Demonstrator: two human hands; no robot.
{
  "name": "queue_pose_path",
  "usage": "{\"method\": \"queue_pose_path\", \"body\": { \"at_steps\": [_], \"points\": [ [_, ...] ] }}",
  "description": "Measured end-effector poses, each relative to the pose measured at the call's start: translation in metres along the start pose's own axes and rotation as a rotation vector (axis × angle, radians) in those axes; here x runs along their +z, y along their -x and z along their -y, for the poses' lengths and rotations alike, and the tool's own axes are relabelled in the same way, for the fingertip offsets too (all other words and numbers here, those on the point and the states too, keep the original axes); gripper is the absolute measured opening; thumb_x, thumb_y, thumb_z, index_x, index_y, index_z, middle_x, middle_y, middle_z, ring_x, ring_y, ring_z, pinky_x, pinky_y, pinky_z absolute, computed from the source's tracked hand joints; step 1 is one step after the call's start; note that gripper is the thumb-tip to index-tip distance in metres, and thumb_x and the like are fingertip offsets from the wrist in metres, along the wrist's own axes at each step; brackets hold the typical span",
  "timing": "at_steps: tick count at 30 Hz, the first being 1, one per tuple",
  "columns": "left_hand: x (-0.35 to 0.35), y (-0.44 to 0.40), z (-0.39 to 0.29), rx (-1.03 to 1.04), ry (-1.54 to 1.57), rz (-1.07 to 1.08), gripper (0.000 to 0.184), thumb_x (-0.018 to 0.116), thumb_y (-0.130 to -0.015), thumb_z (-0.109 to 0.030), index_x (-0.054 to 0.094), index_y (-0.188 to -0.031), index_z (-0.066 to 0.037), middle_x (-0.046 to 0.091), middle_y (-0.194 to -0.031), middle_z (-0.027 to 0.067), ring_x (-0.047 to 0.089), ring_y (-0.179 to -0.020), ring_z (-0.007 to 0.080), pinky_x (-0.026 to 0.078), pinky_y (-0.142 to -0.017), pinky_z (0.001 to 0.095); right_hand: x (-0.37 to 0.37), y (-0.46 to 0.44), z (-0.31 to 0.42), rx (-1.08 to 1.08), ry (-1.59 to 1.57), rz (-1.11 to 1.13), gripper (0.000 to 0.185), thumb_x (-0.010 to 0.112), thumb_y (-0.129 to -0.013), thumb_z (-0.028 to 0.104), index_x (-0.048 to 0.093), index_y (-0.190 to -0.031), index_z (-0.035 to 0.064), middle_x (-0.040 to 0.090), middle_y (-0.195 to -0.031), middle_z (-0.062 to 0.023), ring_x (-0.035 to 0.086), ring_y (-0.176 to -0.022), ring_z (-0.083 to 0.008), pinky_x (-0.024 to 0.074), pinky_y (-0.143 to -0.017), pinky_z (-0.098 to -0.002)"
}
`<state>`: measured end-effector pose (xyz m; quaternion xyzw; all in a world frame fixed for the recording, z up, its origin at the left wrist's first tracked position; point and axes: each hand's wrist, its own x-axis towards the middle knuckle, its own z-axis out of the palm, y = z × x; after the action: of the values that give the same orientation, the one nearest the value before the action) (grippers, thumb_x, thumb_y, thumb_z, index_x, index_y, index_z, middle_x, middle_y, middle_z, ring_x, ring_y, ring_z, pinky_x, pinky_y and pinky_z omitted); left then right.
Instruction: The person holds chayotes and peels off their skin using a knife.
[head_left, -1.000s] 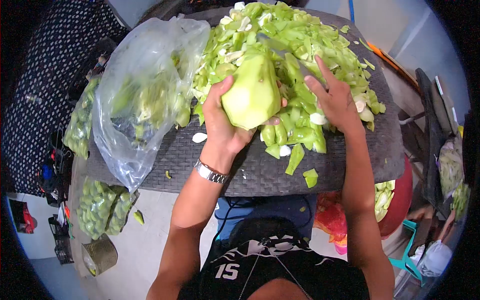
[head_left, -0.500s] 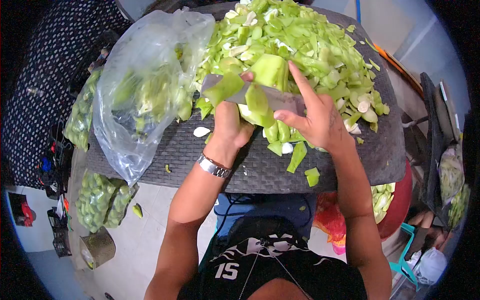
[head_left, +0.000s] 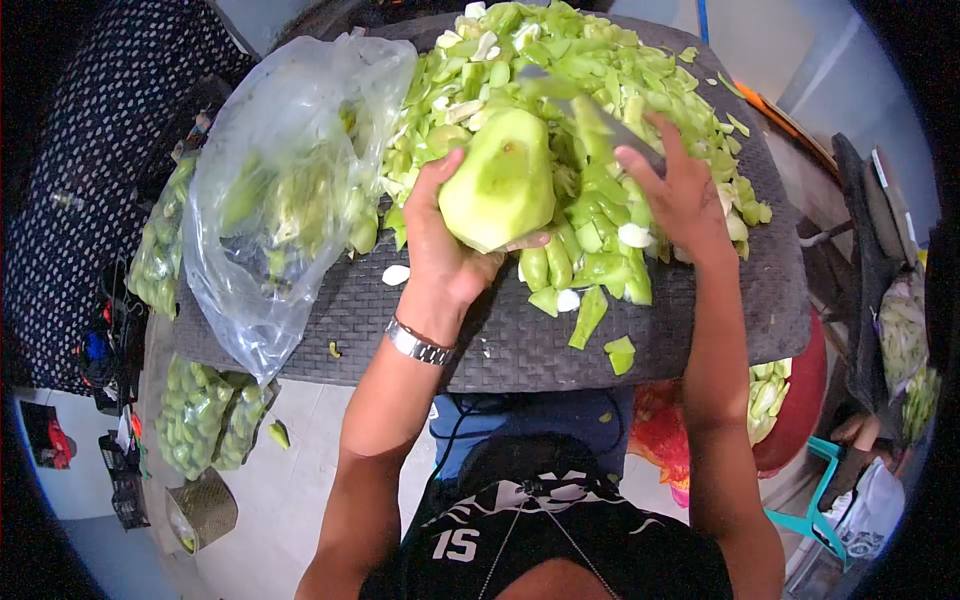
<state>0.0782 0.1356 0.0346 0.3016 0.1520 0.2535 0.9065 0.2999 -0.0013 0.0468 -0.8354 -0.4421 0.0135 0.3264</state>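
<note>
The rounded, faceted, pale yellow-green fruit [head_left: 497, 190] before you bore a small brown mark. Your heap of bright-green slices [head_left: 620, 70] was flecked with creamy white, against a dark-grey, basket-weave table [head_left: 770, 310]. You wore a black fabric shirt [head_left: 650, 560] with white markings, and a silver metal-link wristband [head_left: 418, 344]. The draped black cloth [head_left: 110, 180] near you was patterned with pale dots.

Light is bright, edges bend (corners black), the knife [head_left: 640, 148] is blurred.
</note>
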Motion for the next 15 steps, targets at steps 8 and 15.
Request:
{"method": "queue_pose_path", "body": {
  "at_steps": [8, 15],
  "points": [
    [0.0, -0.001, 0.005, 0.073, -0.083, -0.086, 0.054, 0.061, -0.09, -0.027, 0.054, -0.139, -0.005, 0.063, -0.132, 0.0176, 0.063, -0.121, 0.0372, 0.055, -0.095, 0.0639, 0.011, 0.023, 0.045, -0.12, -0.357, 0.187, 0.075, 0.072, -0.092, 0.053, 0.051, -0.144, 0.0032, 0.068, -0.086, -0.0232, 0.07, -0.079, -0.0248, 0.0546, -0.077, -0.0405],
    [-0.003, 0.001, 0.008, 0.017, -0.01, 0.032, 0.053, 0.062, -0.083, -0.009, 0.054, -0.134, 0.0, 0.066, -0.123, 0.0132, 0.068, -0.109, 0.0275, 0.056, -0.099, 0.0444, 0.026, 0.025, 0.039, -0.406, -0.435, 0.063, 0.069, 0.077, -0.091, 0.042, 0.055, -0.142, -0.0002, 0.071, -0.112, -0.0283, 0.071, -0.111, -0.0358, 0.0545, -0.093, -0.0398]
  ]
}}
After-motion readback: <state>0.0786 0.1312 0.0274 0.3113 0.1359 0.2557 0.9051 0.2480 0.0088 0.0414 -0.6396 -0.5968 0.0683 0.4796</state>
